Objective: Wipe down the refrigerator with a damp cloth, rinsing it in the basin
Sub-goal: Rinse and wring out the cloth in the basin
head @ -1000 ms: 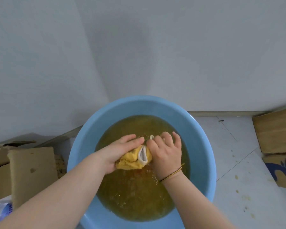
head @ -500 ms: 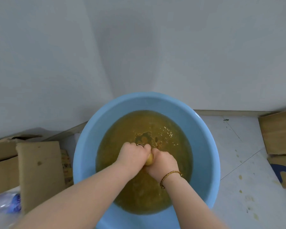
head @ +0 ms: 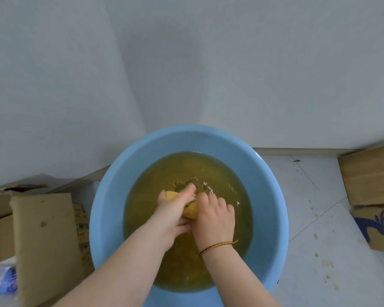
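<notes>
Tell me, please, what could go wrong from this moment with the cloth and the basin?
1. The water is murky yellow-brown, so the cloth, gripped by the left hand and right hand, may come out dirty.
2. Wringing could splash water over the basin onto the floor and the cardboard box beside it.

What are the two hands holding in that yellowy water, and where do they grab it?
A yellow cloth, bunched up between them in the blue basin. The left hand grips its left part, the right hand its right part.

tiled floor [head: 315, 229], blue basin [head: 106, 218], cardboard boxes [head: 370, 176]
</notes>
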Demonstrator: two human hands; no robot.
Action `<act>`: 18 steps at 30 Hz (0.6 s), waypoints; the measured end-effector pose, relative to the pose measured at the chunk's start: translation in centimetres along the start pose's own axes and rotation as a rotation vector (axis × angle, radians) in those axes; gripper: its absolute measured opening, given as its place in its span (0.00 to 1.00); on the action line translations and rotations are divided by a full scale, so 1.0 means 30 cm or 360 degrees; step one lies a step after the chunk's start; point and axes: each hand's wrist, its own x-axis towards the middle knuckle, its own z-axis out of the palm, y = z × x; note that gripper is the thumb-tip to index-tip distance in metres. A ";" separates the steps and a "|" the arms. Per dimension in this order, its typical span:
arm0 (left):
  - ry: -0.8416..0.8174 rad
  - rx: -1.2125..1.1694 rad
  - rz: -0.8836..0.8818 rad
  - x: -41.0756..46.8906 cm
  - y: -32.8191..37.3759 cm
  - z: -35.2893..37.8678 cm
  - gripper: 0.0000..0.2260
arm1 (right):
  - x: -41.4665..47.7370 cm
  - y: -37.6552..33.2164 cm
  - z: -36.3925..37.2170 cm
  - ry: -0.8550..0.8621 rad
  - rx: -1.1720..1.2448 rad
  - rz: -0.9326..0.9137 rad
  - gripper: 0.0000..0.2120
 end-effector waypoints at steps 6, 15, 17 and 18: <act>-0.0014 -0.0462 -0.0220 0.050 0.026 -0.038 0.06 | -0.085 -0.026 0.097 0.0628 0.0454 -0.0396 0.18; -0.0011 0.0004 0.0606 0.016 0.057 -0.010 0.03 | -0.026 -0.090 0.013 -0.0939 0.1890 0.0763 0.12; -0.0043 0.0116 0.0646 0.024 0.065 -0.011 0.09 | -0.014 -0.090 -0.007 -0.1082 0.2002 0.0780 0.11; -0.0069 0.0164 0.0672 0.025 0.071 -0.009 0.10 | -0.010 -0.089 -0.014 -0.1123 0.2057 0.0797 0.11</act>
